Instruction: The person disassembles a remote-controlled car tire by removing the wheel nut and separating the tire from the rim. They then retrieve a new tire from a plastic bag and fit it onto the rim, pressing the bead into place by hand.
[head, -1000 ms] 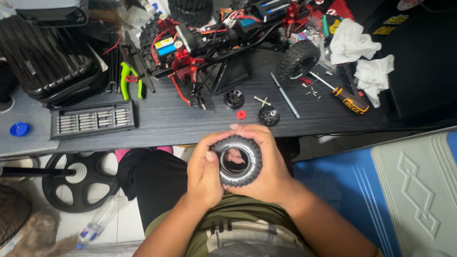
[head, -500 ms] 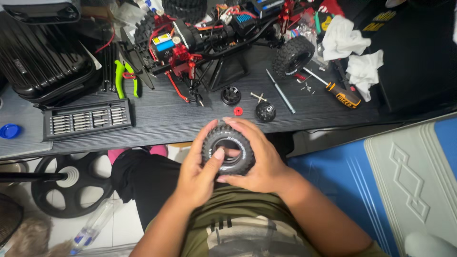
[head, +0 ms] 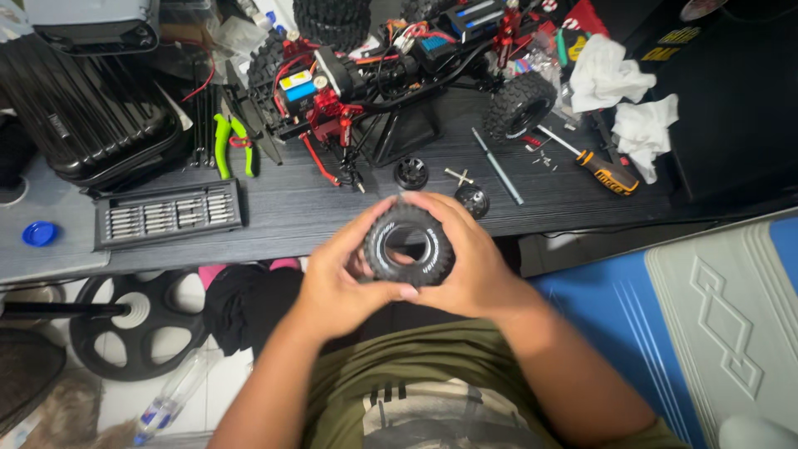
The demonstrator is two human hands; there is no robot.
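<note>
A small black knobby rubber tyre is held just in front of the dark table's near edge. My left hand grips its left side with the thumb across the lower rim. From the other side my right hand wraps around it, fingers over the top. Its hollow centre faces me. Beyond it on the table stands a red-and-black model car chassis with one tyre mounted. Two black wheel hubs lie between the chassis and my hands.
A screwdriver bit set in a grey tray lies left, green-handled pliers and a black ribbed case beyond it. An orange-handled screwdriver and white crumpled cloths are right. A weight plate rests on the floor.
The tyre has turned in my hands and both hands have shifted their hold around it. The view has tilted slightly, so the table sits lower in the picture.
</note>
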